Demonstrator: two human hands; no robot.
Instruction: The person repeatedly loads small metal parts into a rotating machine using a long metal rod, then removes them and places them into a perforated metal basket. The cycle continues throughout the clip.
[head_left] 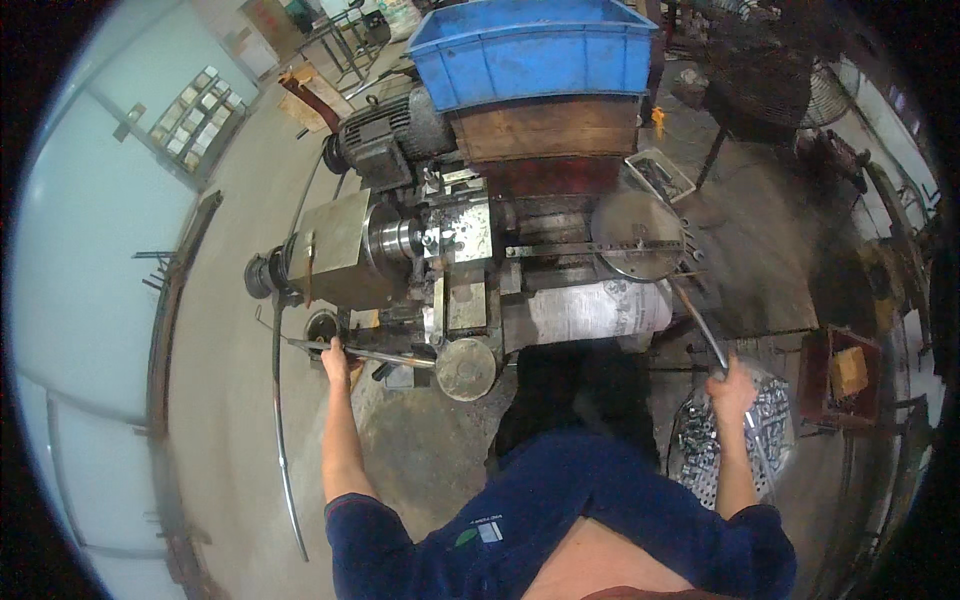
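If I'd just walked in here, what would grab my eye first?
Probably the bright blue crate at top centre, above a brown box and beyond the metal machine. Next come the person's hands, spread wide: the left hand grips a metal lever, the right hand a long rod. Small shiny metal parts lie heaped at lower right.

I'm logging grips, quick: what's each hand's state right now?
Left hand: closed, holding the near-horizontal metal lever.
Right hand: closed, holding the slanted metal lever.
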